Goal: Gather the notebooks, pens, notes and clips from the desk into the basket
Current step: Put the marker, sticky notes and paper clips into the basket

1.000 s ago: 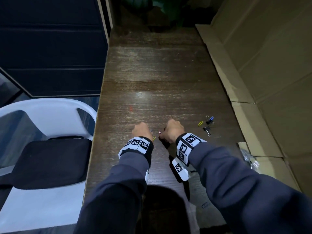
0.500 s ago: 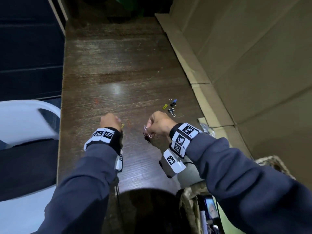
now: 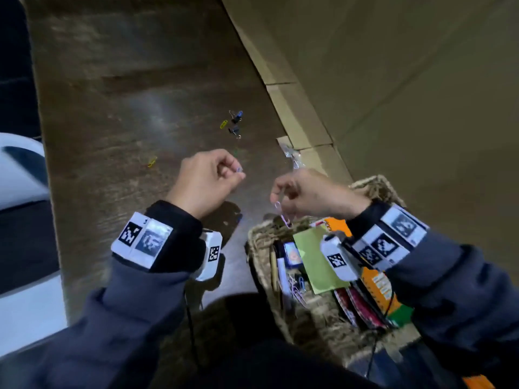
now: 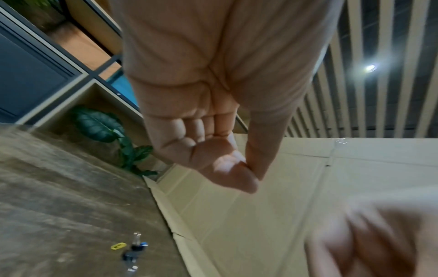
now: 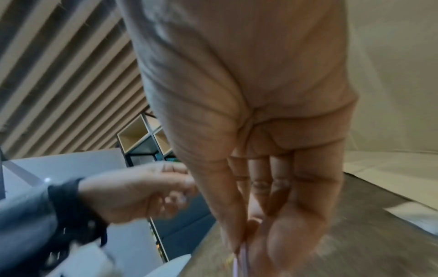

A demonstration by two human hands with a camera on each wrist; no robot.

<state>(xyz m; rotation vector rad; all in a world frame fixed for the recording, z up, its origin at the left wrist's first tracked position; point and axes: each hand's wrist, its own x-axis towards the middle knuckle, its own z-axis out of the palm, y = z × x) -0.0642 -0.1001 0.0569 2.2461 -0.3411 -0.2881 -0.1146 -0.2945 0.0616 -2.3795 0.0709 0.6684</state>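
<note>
Dark wooden desk (image 3: 118,108): blue and black binder clips (image 3: 235,123) far centre, yellow paper clip (image 3: 223,124) just left | woven straw basket (image 3: 259,240): at the desk's near right edge, orange notebooks (image 3: 379,284) and green note (image 3: 317,262) inside | white plastic chair (image 3: 19,175): left of desk

A white plastic chair (image 3: 19,175) with a dark seat cushion (image 3: 25,242) stood left of the desk. Tan cardboard panels (image 3: 393,80) lined the right side. A green-leaved plant (image 4: 99,125) stood beyond, before a cubby shelf (image 5: 142,136). A ceiling lamp (image 4: 370,67) shone overhead.

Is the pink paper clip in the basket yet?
Not yet. The right hand pinches the pink paper clip so it dangles above the basket rim.
</note>
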